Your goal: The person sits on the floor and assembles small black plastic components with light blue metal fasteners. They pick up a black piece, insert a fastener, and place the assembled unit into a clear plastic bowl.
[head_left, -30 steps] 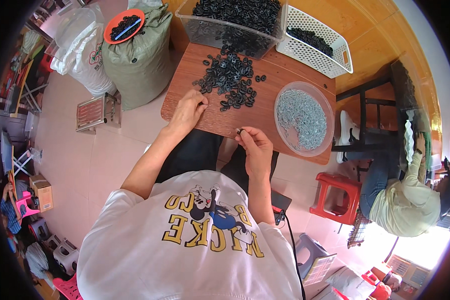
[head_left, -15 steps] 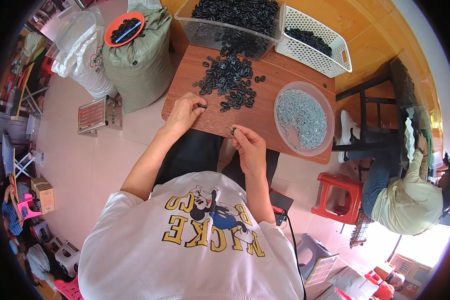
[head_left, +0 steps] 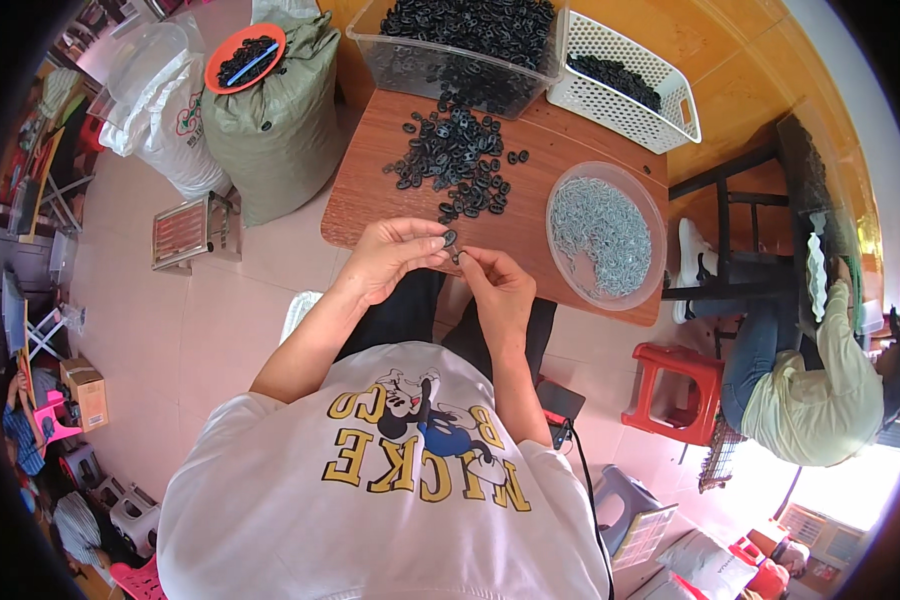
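Note:
My left hand [head_left: 395, 258] pinches a small black oval plastic piece [head_left: 449, 238] over the near edge of the wooden table [head_left: 370, 150]. Close against it, my right hand [head_left: 500, 285] has thumb and finger closed on another small dark piece [head_left: 457, 257]; its exact shape is too small to tell. Just beyond the hands lies a loose pile of black oval pieces [head_left: 460, 150], some showing holes. To the right of the pile stands a round clear tub [head_left: 660, 240] holding many small silvery metal parts [head_left: 600, 230], perhaps screws.
At the table's back are a clear bin [head_left: 390, 50] of black pieces and a white perforated basket [head_left: 685, 130]. A stuffed sack [head_left: 270, 150] bearing an orange dish [head_left: 215, 75] stands left. On the right are a red stool [head_left: 655, 395] and a seated person [head_left: 820, 400].
My left hand has come off the tabletop and moved right and nearer to me, bringing its black piece up to my right hand. The right hand has shifted only slightly.

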The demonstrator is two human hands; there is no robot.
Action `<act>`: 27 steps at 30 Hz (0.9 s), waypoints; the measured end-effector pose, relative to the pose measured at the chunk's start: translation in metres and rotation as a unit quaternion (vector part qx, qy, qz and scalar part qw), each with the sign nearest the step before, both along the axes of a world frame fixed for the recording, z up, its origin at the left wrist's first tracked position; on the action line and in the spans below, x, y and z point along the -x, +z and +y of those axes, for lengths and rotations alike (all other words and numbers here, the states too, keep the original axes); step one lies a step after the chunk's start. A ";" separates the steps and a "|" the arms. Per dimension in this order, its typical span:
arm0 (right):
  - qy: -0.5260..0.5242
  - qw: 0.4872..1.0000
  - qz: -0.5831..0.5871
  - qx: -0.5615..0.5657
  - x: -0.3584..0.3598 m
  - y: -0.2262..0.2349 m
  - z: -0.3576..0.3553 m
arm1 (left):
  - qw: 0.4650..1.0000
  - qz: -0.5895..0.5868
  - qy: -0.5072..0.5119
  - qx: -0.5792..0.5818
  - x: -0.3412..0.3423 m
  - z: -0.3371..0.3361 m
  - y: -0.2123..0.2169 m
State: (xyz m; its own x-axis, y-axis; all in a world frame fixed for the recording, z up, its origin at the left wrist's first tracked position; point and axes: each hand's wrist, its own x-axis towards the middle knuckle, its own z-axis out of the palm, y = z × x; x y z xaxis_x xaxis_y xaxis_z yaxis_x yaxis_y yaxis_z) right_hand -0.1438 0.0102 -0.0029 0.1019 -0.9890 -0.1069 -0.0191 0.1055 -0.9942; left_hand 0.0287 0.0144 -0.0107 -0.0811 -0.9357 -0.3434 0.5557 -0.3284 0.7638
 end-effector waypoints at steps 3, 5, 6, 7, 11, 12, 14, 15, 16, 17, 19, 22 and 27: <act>-0.002 1.000 0.019 0.004 0.002 0.002 0.000 | 1.000 -0.021 -0.013 0.011 0.001 0.001 0.000; 0.000 1.000 0.020 0.000 0.002 0.005 0.000 | 0.999 -0.036 -0.012 0.015 0.003 0.002 0.002; 0.001 1.000 0.018 -0.004 0.002 0.007 0.001 | 0.999 -0.043 -0.012 0.017 0.005 0.002 0.003; 0.002 1.000 0.017 -0.008 0.002 0.008 0.001 | 0.998 -0.058 -0.011 0.022 0.006 0.003 0.003; 0.003 1.000 -0.021 -0.002 0.001 0.002 0.001 | 0.992 -0.121 -0.012 0.046 0.011 0.005 0.007; -0.001 0.999 -0.039 -0.002 0.000 0.000 0.001 | 0.989 -0.137 -0.013 0.055 0.013 0.006 0.008; 0.001 0.998 -0.061 -0.004 0.000 -0.003 0.002 | 0.985 -0.162 -0.020 0.060 0.015 0.007 0.009; 0.010 0.998 -0.065 -0.006 0.001 -0.004 0.002 | 0.982 -0.175 -0.022 0.062 0.015 0.008 0.009; 0.018 0.997 -0.069 -0.008 0.001 -0.005 0.003 | 0.981 -0.180 -0.026 0.065 0.015 0.009 0.009; 0.022 0.997 -0.070 -0.009 0.002 -0.006 0.003 | 0.980 -0.184 -0.030 0.068 0.016 0.010 0.009; 0.032 0.997 -0.072 -0.012 0.002 -0.007 0.004 | 0.976 -0.203 -0.029 0.080 0.018 0.013 0.008; 0.055 0.997 -0.058 0.015 0.005 -0.008 0.005 | 0.968 -0.228 -0.017 0.104 0.021 0.016 0.004; 0.058 0.991 -0.118 -0.013 0.006 -0.004 0.006 | 0.954 -0.253 -0.008 0.160 0.023 0.021 0.010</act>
